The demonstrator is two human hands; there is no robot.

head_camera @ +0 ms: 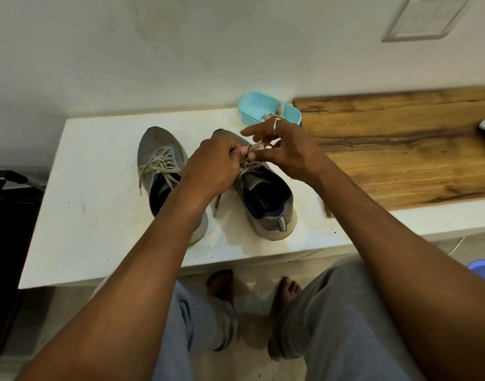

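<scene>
Left grip: left hand is curled up tight, thumb and fingertips pinching the lace just above the tongue of the grey shoe.
Right grip: right hand has the same lace pinched between thumb and the lower fingers. The index finger sticks out straight towards the other hand. There's a ring on one finger.
Lace: pulled taut in a short stretch between the two hands, which are pretty much touching. One loose end hangs down past the left wrist onto the tabletop.
Shoe in hand: sits around the middle of the white table, toe towards the far edge at the wall, heel towards the near edge, sole flat.
Other shoe: the second shoe is just beside it on the left-hand side, pointing the same way. Its laces are crossed and lying loose, and the left forearm covers its heel.
Far edge: a light blue tub sits against the wall right behind the right hand. There's something small and pale in it, can't tell what.
Right side: a wooden board lies flat on the table and runs out of view.
Near edge: bare feet on the floor under it.
</scene>
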